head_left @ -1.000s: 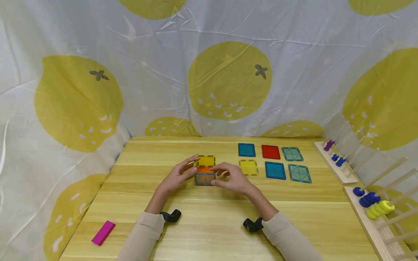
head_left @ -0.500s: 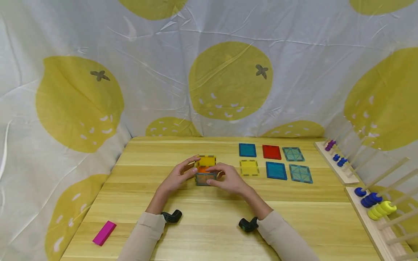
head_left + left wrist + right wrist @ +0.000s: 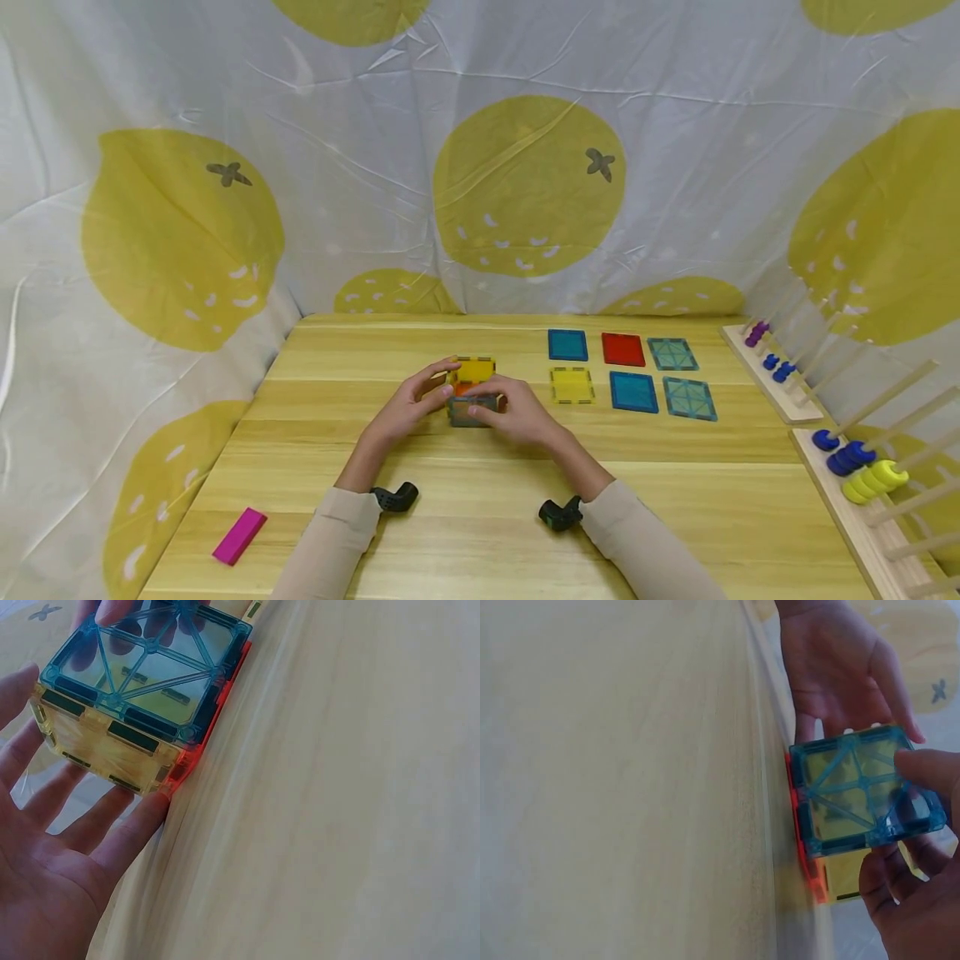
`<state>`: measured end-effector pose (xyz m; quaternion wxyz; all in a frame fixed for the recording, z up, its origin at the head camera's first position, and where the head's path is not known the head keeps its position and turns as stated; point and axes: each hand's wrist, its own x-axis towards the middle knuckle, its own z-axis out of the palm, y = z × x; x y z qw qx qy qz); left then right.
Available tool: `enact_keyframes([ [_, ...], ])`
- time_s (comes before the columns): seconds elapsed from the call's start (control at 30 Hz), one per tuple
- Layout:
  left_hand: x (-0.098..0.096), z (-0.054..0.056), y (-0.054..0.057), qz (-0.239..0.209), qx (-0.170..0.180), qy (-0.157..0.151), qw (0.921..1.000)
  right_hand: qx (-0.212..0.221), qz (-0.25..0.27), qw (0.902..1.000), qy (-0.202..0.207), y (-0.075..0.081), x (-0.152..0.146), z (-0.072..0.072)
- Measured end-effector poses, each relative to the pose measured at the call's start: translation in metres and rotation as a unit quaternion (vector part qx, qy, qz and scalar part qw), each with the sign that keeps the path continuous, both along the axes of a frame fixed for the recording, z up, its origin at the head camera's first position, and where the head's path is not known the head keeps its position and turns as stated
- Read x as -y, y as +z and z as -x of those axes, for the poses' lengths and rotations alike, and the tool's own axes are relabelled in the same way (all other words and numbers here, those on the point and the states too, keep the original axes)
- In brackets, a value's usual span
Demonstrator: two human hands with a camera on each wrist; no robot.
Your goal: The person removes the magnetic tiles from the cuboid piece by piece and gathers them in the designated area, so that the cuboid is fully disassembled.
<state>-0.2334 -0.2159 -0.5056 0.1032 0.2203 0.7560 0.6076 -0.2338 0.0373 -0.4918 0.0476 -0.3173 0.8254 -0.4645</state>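
Square magnetic tiles form a small box at mid-table, with a red base tile (image 3: 212, 712), a yellow back tile (image 3: 477, 368), a yellow left tile (image 3: 97, 736) and a clear blue front tile (image 3: 864, 782). Against the outside of the left tile lies my left hand (image 3: 405, 407), its fingers spread along the wall and its thumb by the upper edge. My right hand (image 3: 522, 410) pinches the blue front tile, thumb on its outer face and fingers behind it, seen through the clear plastic in the left wrist view.
Flat tiles lie back right in two rows: a blue tile (image 3: 567, 345), a red tile (image 3: 622, 350), a yellow tile (image 3: 572, 386) and several more. Wooden peg boards with beads (image 3: 851, 458) line the right edge. A magenta block (image 3: 239, 536) lies front left.
My right hand has shifted left, its thumb sliding from the front tile's right edge toward the middle of its face. The left hand stays in place.
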Motion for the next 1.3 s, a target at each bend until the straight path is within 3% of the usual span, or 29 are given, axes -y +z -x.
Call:
enact_keyframes([
  [0.6, -0.003, -0.002, 0.0, 0.016, -0.011, 0.005, 0.9998, -0.017, -0.016, 0.9995, -0.02, 0.005, -0.009, -0.004],
  [1.1, -0.003, 0.001, 0.003, 0.029, -0.05, 0.021, 0.9981, -0.053, 0.0, 0.9983, -0.024, 0.007, -0.031, -0.001],
  [1.3, -0.003, 0.002, 0.001, 0.02, -0.047, 0.007, 0.9987, -0.036, 0.003, 0.999, -0.026, 0.008, -0.044, -0.003],
])
